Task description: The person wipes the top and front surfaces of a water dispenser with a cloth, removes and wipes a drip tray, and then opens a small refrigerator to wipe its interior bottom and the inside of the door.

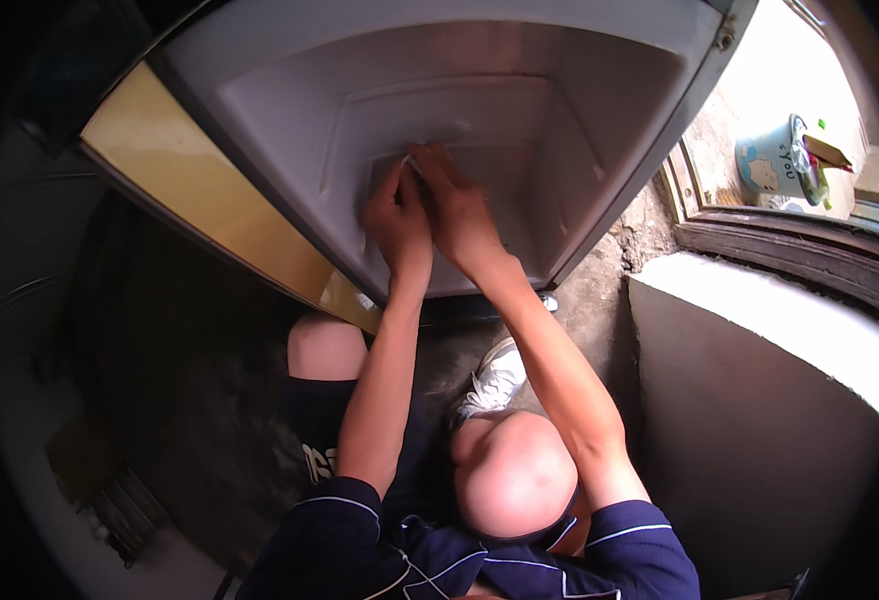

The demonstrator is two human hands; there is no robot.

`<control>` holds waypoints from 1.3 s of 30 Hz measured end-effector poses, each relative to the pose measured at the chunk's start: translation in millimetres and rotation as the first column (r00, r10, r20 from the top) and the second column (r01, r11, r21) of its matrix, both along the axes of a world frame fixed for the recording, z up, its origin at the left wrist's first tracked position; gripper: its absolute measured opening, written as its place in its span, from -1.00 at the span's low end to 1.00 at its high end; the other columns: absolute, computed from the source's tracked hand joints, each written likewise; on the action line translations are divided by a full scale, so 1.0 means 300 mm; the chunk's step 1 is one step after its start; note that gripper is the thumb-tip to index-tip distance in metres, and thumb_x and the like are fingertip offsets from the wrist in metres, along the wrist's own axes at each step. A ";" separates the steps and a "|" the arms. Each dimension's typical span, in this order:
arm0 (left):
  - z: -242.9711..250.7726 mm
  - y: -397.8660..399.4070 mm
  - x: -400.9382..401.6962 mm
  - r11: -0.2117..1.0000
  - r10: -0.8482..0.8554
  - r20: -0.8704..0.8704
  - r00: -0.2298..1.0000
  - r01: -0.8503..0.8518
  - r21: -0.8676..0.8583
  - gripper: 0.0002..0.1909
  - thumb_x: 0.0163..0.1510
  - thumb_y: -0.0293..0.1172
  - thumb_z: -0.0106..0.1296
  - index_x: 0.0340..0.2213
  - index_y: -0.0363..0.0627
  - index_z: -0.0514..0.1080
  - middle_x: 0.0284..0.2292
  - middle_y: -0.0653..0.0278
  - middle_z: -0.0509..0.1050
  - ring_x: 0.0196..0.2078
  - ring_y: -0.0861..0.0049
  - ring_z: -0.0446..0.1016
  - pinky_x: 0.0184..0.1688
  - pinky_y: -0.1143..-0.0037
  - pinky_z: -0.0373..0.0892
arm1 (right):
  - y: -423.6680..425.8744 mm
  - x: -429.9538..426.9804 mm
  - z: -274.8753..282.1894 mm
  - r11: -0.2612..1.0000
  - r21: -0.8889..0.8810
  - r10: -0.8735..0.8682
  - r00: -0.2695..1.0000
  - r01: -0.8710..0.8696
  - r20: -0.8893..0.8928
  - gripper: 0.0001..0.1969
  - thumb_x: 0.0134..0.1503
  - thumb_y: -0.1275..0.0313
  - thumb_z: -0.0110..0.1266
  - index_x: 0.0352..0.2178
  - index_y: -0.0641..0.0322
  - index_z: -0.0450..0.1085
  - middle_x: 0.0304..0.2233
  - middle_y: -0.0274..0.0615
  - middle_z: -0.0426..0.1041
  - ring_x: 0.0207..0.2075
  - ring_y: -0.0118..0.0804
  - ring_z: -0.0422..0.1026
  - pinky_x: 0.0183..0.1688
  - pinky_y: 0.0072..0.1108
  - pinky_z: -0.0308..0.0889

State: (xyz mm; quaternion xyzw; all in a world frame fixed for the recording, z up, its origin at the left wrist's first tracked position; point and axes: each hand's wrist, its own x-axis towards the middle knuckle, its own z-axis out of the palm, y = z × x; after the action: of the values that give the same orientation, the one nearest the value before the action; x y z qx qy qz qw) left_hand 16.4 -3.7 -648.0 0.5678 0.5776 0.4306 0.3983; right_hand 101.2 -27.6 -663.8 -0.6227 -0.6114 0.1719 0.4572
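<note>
Both my hands reach into the pale grey-white interior of a refrigerator-like compartment (619, 97). My left hand (398, 217) has its thumb and fingers pinched together around a small white piece (407, 160), perhaps cloth or tissue. Close against it, my right hand (458, 206) bends its fingers towards the same spot. Shade and the hands themselves hide most of the white piece, and whether the right fingers grip it is unclear. A low step or ledge (499, 146) runs across the compartment's inner end, beyond the fingers.
A glossy yellow panel (222, 202) borders the compartment's left side. At right, a wooden window frame (777, 240) stands above a white-topped ledge (754, 307). Outside it, a printed bucket (769, 161) holds assorted items. My bent knee (518, 476) and white shoe (496, 382) are below.
</note>
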 end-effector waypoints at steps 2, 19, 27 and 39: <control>0.040 -0.024 -0.021 0.996 0.090 -0.003 0.996 -0.090 -0.019 -0.74 0.26 -0.45 -0.08 -0.10 -0.26 0.51 -0.33 0.07 0.61 -0.31 0.59 0.55 -0.29 0.55 0.39 | 0.042 -0.038 0.003 0.998 -0.026 0.061 0.992 -0.064 -0.112 -0.55 0.14 0.54 0.00 0.10 0.21 0.25 -0.04 0.25 0.38 -0.15 0.27 0.47 -0.20 -0.22 0.42; 0.232 -0.081 0.162 0.808 -0.513 0.195 0.836 0.394 0.438 -0.69 0.09 -0.65 -0.04 -0.10 -0.35 0.47 -0.08 -0.02 0.50 -0.04 0.13 0.51 0.00 0.39 0.43 | -0.241 0.083 0.381 0.949 0.098 -0.316 0.911 0.301 0.266 -0.48 0.15 0.69 -0.04 0.16 0.55 0.09 0.19 0.53 0.05 0.19 0.41 0.18 0.18 -0.22 0.24; 0.255 -0.024 0.219 0.824 -0.551 0.264 0.792 0.465 0.323 -0.69 0.09 -0.63 0.01 -0.10 -0.22 0.48 -0.17 0.11 0.55 -0.14 0.34 0.56 -0.12 0.49 0.44 | -0.224 0.091 0.442 0.945 -0.097 -0.268 0.910 0.312 0.316 -0.32 0.05 0.79 -0.14 0.23 0.62 -0.10 0.21 0.55 -0.06 0.17 0.46 0.16 0.13 -0.25 0.28; 0.161 0.135 0.249 0.826 -0.529 0.096 0.843 0.485 0.288 -0.70 0.17 -0.49 0.00 -0.05 -0.20 0.47 -0.13 0.15 0.57 -0.10 0.49 0.54 -0.11 0.50 0.46 | -0.068 0.133 0.357 0.933 -0.161 -0.213 0.853 0.323 0.477 -0.28 0.01 0.73 -0.09 0.21 0.69 -0.14 0.12 0.55 0.12 -0.08 0.31 0.44 -0.19 -0.30 0.48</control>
State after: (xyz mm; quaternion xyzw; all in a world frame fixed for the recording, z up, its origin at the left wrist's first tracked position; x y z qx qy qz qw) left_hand 91.2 36.8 -599.6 0.7077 0.3091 0.4260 0.4713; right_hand 141.1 -47.9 -556.8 -0.7746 -0.5823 0.0278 0.2451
